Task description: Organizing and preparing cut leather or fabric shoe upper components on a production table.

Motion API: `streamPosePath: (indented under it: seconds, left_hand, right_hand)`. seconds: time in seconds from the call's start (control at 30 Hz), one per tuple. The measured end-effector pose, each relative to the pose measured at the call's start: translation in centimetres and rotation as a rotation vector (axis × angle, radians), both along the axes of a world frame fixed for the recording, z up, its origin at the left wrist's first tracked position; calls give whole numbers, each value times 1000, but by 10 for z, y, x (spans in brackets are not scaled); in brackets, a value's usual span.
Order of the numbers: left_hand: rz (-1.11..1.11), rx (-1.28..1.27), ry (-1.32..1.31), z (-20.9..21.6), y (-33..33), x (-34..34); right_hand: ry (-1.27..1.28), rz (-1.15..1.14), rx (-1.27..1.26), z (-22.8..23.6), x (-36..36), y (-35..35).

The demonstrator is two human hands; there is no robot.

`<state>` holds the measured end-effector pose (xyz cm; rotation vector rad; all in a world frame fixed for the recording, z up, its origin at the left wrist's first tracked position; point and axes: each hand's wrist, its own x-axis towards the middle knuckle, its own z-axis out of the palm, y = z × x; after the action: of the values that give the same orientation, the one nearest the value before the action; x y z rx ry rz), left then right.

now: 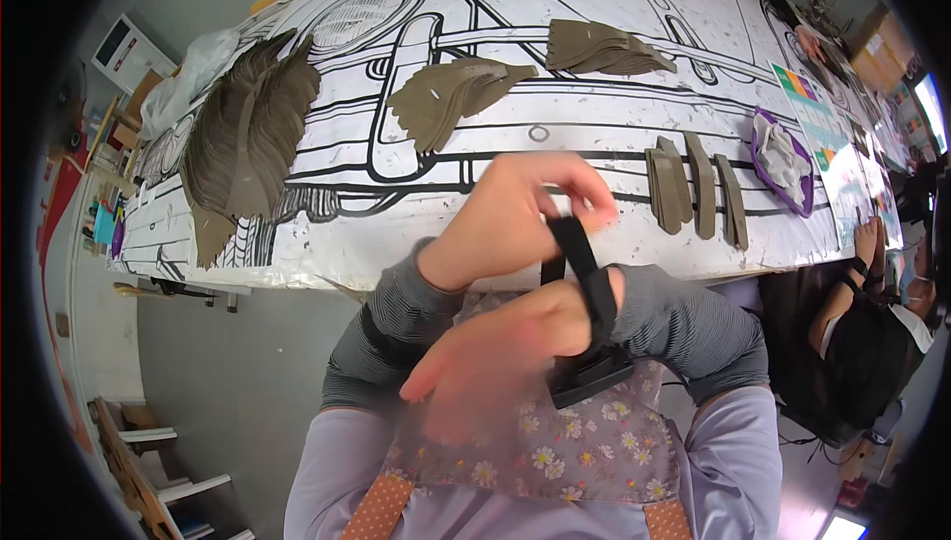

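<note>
Around my right wrist runs a black strap (597, 292), with a black box-shaped device (592, 378) on its underside. My left hand (510, 218) pinches the strap's loose end between thumb and fingers, above the wrist. My right hand (495, 357) is held across my body over a flowered apron (565, 456), its fingers pointing left and smeared by motion. Striped grey sleeves cover both forearms. On the table beyond my hands lie a fanned stack of olive-brown cut pieces (461, 94) and several narrow strips (701, 188) of the same colour.
The table cover (396, 228) is white with black line drawings. A large olive-brown pile (248, 134) lies at left, another fanned stack (604, 48) farther back. A purple basket (758, 159) stands at right. Other people's hands (867, 243) show at the right side.
</note>
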<state>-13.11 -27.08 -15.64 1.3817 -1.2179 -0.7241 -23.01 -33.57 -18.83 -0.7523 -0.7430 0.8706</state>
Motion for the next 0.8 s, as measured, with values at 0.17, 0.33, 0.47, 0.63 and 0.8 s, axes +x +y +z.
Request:
streamPosePath:
  seconds: [0.17, 0.33, 0.47, 0.63, 0.8]
  left_hand:
    - [-478, -422, -418, 4, -22, -29]
    - [-457, -33, -401, -30, -59, -35]
    - [-418, 32, -185, -73, -43, -17]
    - [-456, 215, 59, -33, -4, -19]
    - [-472, 362, 398, -89, -43, -9]
  right_hand:
    - [210, 141, 6, 1, 1, 34]
    - [-422, 126, -373, 53, 10, 46]
    - [-772, -704, -368, 74, 13, -4]
    - [-1595, -1924, -724, 75, 49, -37]
    - [-1718, -1718, -528, 56, 71, 35]
